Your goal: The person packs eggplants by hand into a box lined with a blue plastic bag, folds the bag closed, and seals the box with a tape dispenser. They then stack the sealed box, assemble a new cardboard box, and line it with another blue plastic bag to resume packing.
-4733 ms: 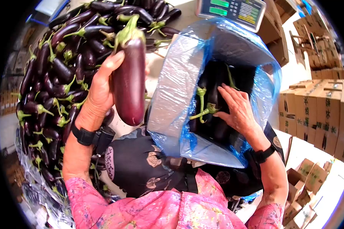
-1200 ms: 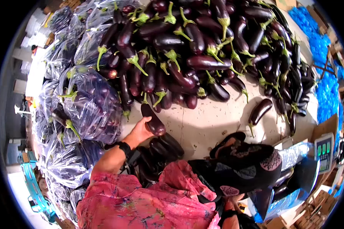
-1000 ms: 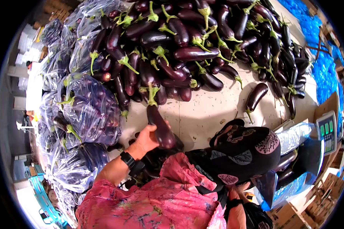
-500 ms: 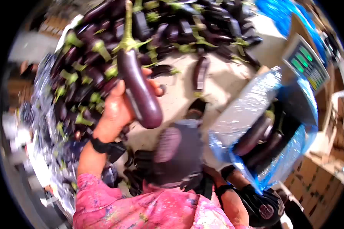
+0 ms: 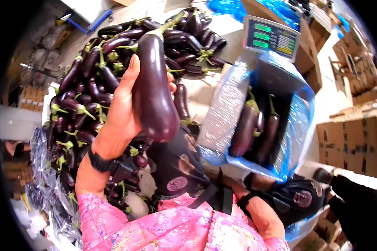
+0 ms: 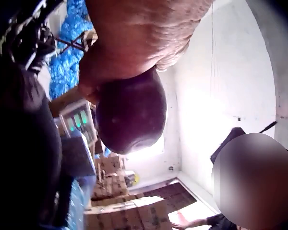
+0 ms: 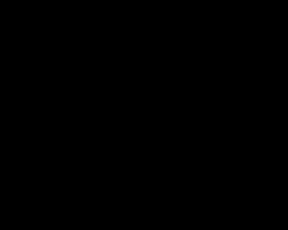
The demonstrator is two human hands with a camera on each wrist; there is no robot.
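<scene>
In the head view my left hand (image 5: 123, 108) grips a large dark purple eggplant (image 5: 155, 92), thumb on one side and fingertips showing on the other. Its green stalk points up and away, its round end toward me. The left wrist view shows the eggplant's round end (image 6: 132, 115) below the hand (image 6: 134, 38). Only a bit of my right hand (image 5: 232, 186) shows, beyond the wristband near my lap; its fingers are hidden. The right wrist view is black. To the right stands a box lined with blue plastic (image 5: 220, 117), with several eggplants (image 5: 245, 129) inside.
A large heap of eggplants (image 5: 109, 77) covers the floor at the left and back. Clear plastic bags (image 5: 46, 180) lie along its left side. A scale with green digits (image 5: 272, 37) stands behind the lined box. Cardboard boxes (image 5: 352, 146) are stacked at right.
The left hand has raised an eggplant from near my lap and holds it up before me. My head view has swung right, toward the lined box. Earlier, the right hand was inside that box.
</scene>
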